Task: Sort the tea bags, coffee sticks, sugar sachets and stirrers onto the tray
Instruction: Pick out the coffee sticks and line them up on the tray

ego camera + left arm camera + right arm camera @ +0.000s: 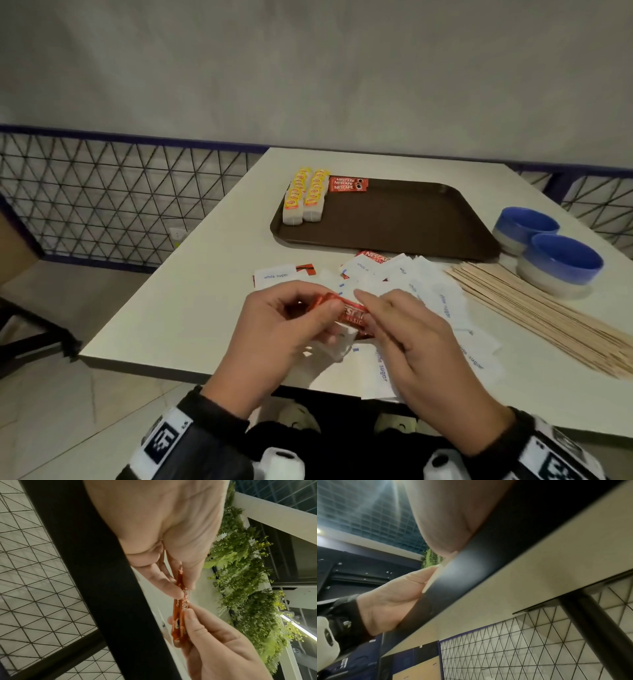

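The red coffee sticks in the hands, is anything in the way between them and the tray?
Nothing visible blocks the coffee sticks from the tray. Sugar sachets lie flat on the table between; the tray's middle is bare.

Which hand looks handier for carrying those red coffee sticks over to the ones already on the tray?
Probably the left hand: it grips the held coffee sticks too, and the tray's coffee pile sits on its side, at the tray's far left.

Both hands meet above the table edge: left hand (287, 322) and right hand (414, 339) pinch with curled fingers.
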The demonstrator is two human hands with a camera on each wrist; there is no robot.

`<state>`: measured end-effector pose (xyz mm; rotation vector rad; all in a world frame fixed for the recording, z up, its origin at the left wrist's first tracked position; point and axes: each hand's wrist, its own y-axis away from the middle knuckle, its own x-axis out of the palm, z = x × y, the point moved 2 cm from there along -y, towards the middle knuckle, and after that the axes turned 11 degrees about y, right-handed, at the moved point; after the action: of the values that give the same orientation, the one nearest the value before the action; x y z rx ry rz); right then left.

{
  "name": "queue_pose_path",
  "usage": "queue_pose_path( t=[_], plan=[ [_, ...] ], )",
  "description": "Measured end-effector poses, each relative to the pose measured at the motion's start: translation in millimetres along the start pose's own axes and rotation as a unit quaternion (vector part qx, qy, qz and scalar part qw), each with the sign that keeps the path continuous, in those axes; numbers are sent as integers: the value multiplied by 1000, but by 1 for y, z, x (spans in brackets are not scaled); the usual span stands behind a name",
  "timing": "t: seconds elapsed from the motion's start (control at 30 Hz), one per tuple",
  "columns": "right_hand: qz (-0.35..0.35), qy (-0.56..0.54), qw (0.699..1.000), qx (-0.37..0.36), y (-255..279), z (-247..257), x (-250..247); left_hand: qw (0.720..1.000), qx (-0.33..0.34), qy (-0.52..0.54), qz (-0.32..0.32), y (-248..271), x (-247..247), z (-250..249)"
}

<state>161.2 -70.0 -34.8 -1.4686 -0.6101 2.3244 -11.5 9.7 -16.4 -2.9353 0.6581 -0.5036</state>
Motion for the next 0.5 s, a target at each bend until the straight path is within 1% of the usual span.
queue_pose_path(
  t=[0.07, 0.13, 0.2, 0.27, 0.37, 0.43, 0.5],
  plan=[
    [-29, -3, 999, 21, -1, -1, -2, 999, -18, 26, -23, -2, -2, 1],
    [-40, -7, 998, 57, -4, 0, -5, 998, -32, 49, -34, -2, -4, 1],
    [-45, -41, 995, 75, -4, -1, -6, 997, -35, 55, -34, -1, -4, 2],
    [-74, -88, 990, 77, -2, -3, -8, 998, -39, 51, -28, 0, -3, 2],
    [-112, -120, 982, 89, 0, -4, -12, 998, -48, 36, -8, 0, -3, 3],
    [-111, -151, 977, 102, 1, -4, -11, 998, -51, 33, 1, 0, -3, 3],
    [-103, -209, 965, 118, 1, -7, -8, 998, -52, 39, -1, 0, -4, 5]
  ],
)
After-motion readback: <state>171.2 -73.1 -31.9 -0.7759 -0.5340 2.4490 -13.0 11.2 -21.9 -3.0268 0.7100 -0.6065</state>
